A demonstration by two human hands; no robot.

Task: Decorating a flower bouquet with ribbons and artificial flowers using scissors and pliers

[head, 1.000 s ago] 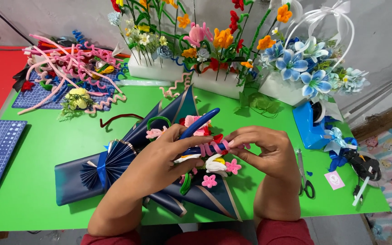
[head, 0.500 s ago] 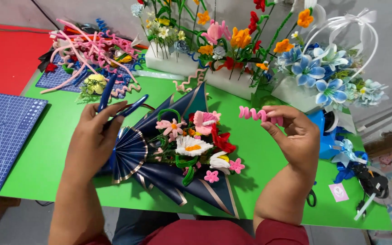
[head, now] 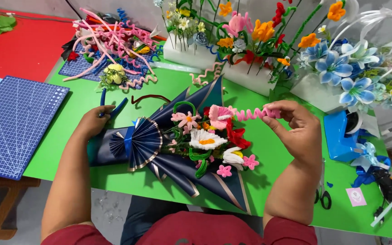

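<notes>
On the green worktop lies a bouquet of craft flowers in dark blue wrapping. The right hand has its grip pinched together on a curly pink pipe cleaner, held just above the blooms. The left hand rests at the bouquet's narrow end, its grip closed around a blue pipe cleaner. Scissors lie near the right forearm.

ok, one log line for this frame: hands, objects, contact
left hand: grips blue pipe cleaner | right hand: pinches coiled pink pipe cleaner | bouquet: lying on green table
</notes>
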